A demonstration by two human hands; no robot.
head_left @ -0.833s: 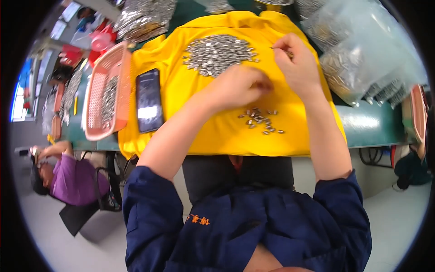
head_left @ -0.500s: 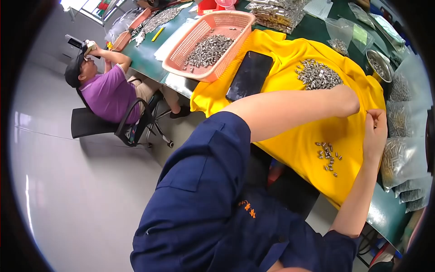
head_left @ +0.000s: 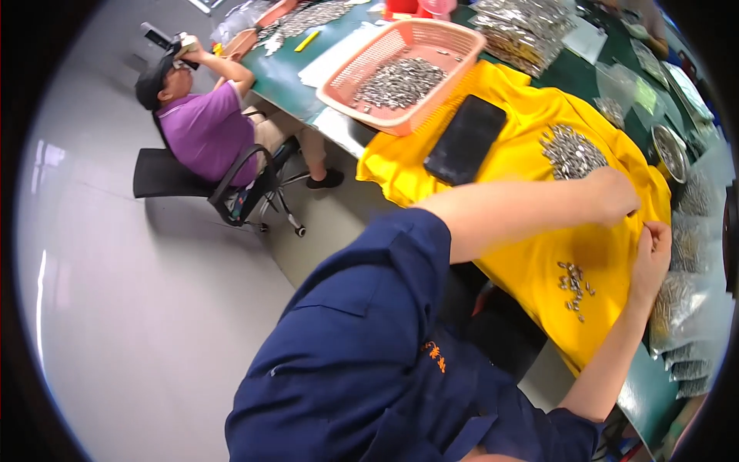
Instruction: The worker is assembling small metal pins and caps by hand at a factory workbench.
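hands [head_left: 614, 195] [head_left: 652, 252] over creased yellow cloth [head_left: 536, 266], near shiny metal pieces [head_left: 571, 152]

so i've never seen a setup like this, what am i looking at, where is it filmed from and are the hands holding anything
There's no machine here: a person works with two bare hands. The camera sits on their head and looks down through a wide fisheye lens, so straight edges bend near the rim.

On the green table lies a yellow cloth. On it are a pile of small metal parts, a smaller scatter of parts and a dark phone. A pink basket with more parts stands beside the phone.

The left hand is near the pile; the right hand is close to it, fingers bent. Anything held is too small or blurred to tell.

The person in purple is someone else, seated nearby.
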